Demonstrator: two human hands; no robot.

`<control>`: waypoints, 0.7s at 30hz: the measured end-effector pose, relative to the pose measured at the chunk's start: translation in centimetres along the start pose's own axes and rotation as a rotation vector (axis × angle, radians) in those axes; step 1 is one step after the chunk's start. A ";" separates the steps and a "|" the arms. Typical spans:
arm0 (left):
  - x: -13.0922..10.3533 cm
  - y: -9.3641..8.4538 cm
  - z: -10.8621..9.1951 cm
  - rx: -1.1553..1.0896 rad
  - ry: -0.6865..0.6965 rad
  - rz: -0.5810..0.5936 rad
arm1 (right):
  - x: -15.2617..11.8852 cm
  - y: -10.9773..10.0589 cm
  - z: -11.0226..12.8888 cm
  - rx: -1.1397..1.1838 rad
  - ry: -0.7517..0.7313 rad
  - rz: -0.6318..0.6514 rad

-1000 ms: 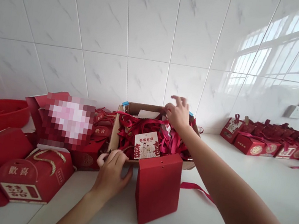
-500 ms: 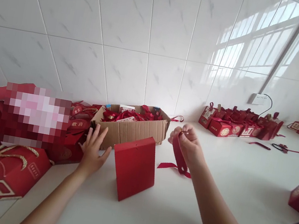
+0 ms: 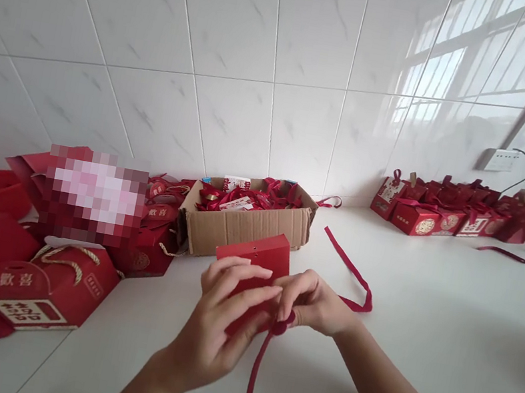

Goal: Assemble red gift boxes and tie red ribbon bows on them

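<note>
A dark red ribbon is pinched in my right hand, bunched at the fingertips, with one end hanging down toward me. Its other part trails behind my wrist on the white table. My left hand meets the right one at the bunched ribbon; its thumb is near the ribbon and its other fingers are spread. Whether the left fingertips grip the ribbon cannot be made out. Behind both hands stands a plain red box, partly hidden by them, with small holes near its top edge.
An open cardboard box full of red ribbons and tags stands by the tiled wall. Red gift boxes with rope handles crowd the left. More small red boxes stand in rows at the back right, near a wall socket.
My left hand has moved right, from beside the cardboard box to my right hand. The right hand has come down and nearer with the ribbon, in front of the red box. The view has shifted.
</note>
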State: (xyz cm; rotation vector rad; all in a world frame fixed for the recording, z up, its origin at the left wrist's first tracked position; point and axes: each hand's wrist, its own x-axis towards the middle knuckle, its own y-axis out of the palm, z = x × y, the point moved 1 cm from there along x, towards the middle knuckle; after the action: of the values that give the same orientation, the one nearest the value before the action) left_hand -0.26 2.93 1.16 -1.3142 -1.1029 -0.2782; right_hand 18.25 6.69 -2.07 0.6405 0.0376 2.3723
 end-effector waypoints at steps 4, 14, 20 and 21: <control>-0.8 0.4 0.5 -0.087 -0.029 0.020 | 0.3 0.7 -1.1 0.110 0.021 -0.017; -0.7 -0.1 0.8 -0.175 -0.183 -0.037 | 0.8 1.4 -1.9 0.223 -0.010 -0.042; -0.9 -0.7 1.2 -0.217 -0.207 -0.006 | 0.8 1.5 -1.6 0.196 -0.033 -0.030; -0.8 -0.8 1.2 -0.209 -0.209 0.006 | 0.8 1.5 -1.5 0.178 -0.033 -0.040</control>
State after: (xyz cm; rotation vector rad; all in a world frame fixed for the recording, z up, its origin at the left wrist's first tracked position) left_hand -1.85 3.43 0.89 -1.5592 -1.2714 -0.2617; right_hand 16.09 6.28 -2.77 0.7549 0.2468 2.3366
